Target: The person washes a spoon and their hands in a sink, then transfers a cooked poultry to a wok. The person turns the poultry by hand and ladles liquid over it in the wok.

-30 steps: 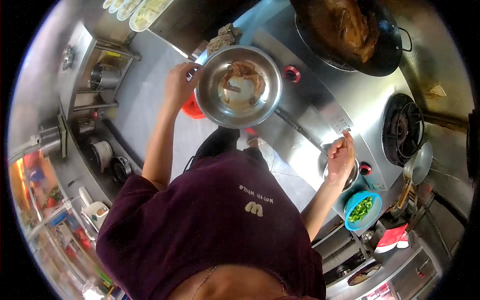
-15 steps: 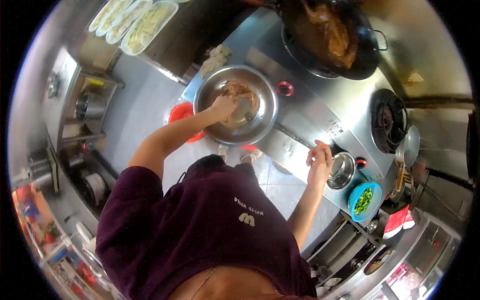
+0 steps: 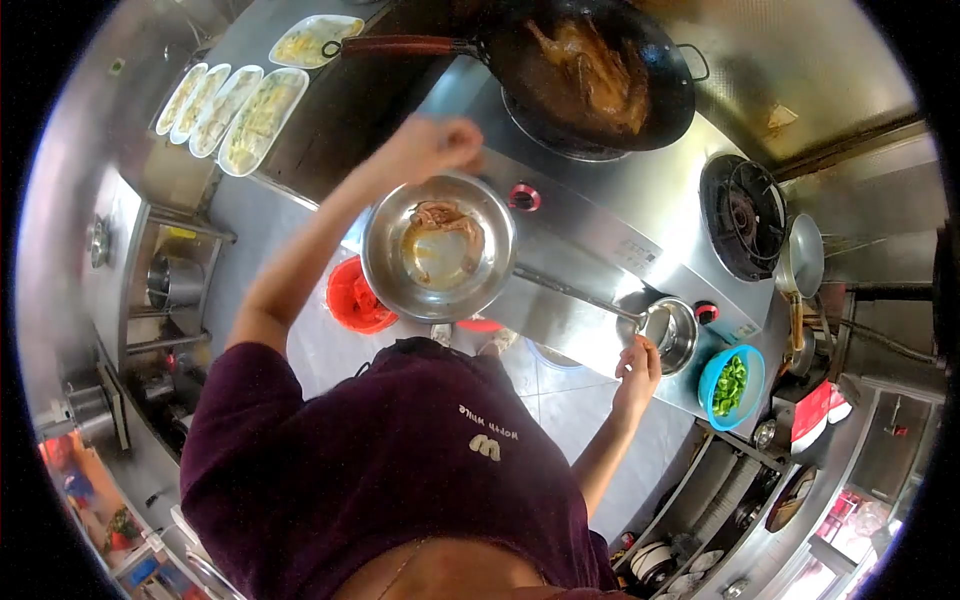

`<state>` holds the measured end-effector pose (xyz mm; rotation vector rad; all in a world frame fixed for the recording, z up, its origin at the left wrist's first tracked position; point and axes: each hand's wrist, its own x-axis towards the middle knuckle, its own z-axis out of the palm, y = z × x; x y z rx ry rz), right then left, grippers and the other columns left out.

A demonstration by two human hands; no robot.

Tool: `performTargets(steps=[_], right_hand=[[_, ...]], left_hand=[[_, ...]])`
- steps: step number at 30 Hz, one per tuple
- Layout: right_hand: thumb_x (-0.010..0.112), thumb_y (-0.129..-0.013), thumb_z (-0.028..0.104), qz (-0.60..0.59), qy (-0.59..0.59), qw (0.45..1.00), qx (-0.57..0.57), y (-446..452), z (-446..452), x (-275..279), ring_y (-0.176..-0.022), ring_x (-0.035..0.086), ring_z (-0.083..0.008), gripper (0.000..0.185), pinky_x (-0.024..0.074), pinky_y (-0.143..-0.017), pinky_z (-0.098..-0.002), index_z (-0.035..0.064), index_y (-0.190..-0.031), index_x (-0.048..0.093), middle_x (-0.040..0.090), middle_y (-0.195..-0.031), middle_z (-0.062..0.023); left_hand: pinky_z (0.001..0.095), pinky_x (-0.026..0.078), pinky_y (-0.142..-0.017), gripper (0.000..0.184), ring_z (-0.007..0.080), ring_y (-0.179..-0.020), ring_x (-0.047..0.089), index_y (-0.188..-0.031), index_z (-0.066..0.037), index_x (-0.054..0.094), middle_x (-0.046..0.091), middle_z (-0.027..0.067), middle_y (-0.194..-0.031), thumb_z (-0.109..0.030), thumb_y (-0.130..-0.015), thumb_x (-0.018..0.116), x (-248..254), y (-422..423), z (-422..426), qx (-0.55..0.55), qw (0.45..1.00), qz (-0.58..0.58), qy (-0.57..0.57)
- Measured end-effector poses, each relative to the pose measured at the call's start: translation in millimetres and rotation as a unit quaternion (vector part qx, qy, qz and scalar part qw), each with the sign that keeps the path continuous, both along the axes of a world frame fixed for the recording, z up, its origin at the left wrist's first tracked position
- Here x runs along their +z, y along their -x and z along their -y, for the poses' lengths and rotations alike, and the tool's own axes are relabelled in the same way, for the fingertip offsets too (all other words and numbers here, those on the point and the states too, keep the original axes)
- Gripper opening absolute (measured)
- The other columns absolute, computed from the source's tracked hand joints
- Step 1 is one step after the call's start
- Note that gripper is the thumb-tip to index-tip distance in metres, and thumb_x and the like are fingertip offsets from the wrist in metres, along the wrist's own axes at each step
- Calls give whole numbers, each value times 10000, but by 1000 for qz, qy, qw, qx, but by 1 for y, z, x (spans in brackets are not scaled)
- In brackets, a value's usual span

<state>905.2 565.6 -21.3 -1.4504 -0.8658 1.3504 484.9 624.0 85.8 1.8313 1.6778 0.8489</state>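
Observation:
My left hand (image 3: 440,150) is raised past the far rim of a large steel bowl (image 3: 490,270), blurred by motion, so its fingers cannot be made out clearly. Pieces of raw-looking meat (image 3: 445,220) lie in some liquid in that bowl. Beyond the hand, a black wok (image 3: 670,100) with a long wooden handle (image 3: 400,45) holds a browned whole bird (image 3: 600,80). My right hand (image 3: 636,372), fingers loosely curled and apart, is beside a small steel pot (image 3: 684,345). A ladle (image 3: 570,288) lies with its head at that pot and its handle toward the bowl.
A blue basket (image 3: 708,390) of chopped green peppers (image 3: 732,385) stands right of the pot. Another burner (image 3: 742,215) is farther back. White plates of food (image 3: 262,125) line the left counter. A red basin (image 3: 345,300) is below the bowl's left side.
My left hand has left the meat in the bowl and risen toward the wok's handle. My right hand is lower, close to the small pot. The view has shifted, showing the wok handle.

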Motion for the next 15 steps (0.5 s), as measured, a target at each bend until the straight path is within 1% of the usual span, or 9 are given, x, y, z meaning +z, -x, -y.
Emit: performTargets(steps=[1, 2, 3, 4, 5, 8, 12, 14, 15], right_hand=[[496, -826, 125, -3, 0, 1000, 0, -1, -4, -1, -470, 392, -64, 167, 263, -388, -186, 1, -918, 560, 485, -619, -20], [498, -826, 127, -9, -2, 1000, 0, 0, -8, -1, -471, 394, -63, 168, 263, -388, -185, 1, -919, 560, 488, -622, -20], [500, -825, 128, -15, -2, 1000, 1, 0, -12, -2, -472, 396, -62, 168, 263, -388, -184, 1, -919, 559, 491, -624, -21], [502, -825, 130, -20, -3, 1000, 2, 1, -15, -2, -472, 397, -61, 169, 263, -388, -184, 1, -920, 559, 494, -627, -22], [505, -825, 132, -19, -6, 1000, 10, 2, -18, -1, -467, 396, -61, 170, 262, -386, -182, 1, -918, 560, 498, -628, -23], [512, -823, 139, -16, -13, 999, 26, -1, -22, 2, -452, 392, -60, 170, 261, -381, -179, 1, -910, 561, 507, -630, -26], [513, -825, 137, 2, -15, 1000, 21, -15, -21, -2, -431, 380, -58, 160, 258, -373, -176, 2, -896, 563, 513, -626, -28], [511, -825, 128, 3, -1, 1000, 8, -25, -16, -11, -428, 377, -55, 151, 260, -372, -174, 5, -895, 563, 513, -624, -28], [510, -825, 128, 2, 0, 1000, 10, -29, -14, -14, -431, 379, -55, 152, 260, -373, -174, 5, -897, 562, 513, -624, -28]], left_hand=[[276, 478, -661, 192, 150, -761, 598, -903, -43, 609, 611, 77, -840, -194, -790, 576, 17, -5, -20, -9, 998, 24, -63], [266, 484, -671, 185, 178, -787, 602, -925, -50, 603, 606, 82, -844, -175, -791, 578, 25, -8, -44, 8, 992, -45, -122], [278, 488, -683, 192, 201, -799, 603, -937, -52, 598, 600, 90, -866, -180, -796, 573, 28, -13, -68, -1, 980, -45, -196], [301, 491, -684, 200, 207, -829, 598, -947, -54, 596, 594, 104, -889, -179, -791, 579, 20, -10, -98, -22, 977, -58, -204], [333, 486, -699, 225, 245, -838, 592, -965, -55, 590, 589, 123, -916, -191, -787, 576, 14, -11, -123, -34, 971, -113, -208], [356, 479, -710, 239, 295, -832, 580, -973, -52, 584, 587, 138, -927, -205, -790, 563, -17, -18, -174, -41, 950, -251, -180], [375, 465, -728, 240, 314, -820, 571, -961, -51, 584, 591, 140, -917, -224, -800, 540, -36, -29, -171, -17, 960, -206, -187], [375, 464, -726, 241, 306, -823, 572, -957, -51, 583, 593, 137, -907, -231, -804, 533, -11, -42, -117, -14, 969, -164, -184], [377, 461, -714, 222, 305, -810, 574, -935, -57, 584, 592, 131, -877, -222, -792, 540, -16, -40, -94, -10, 979, -130, -158]])
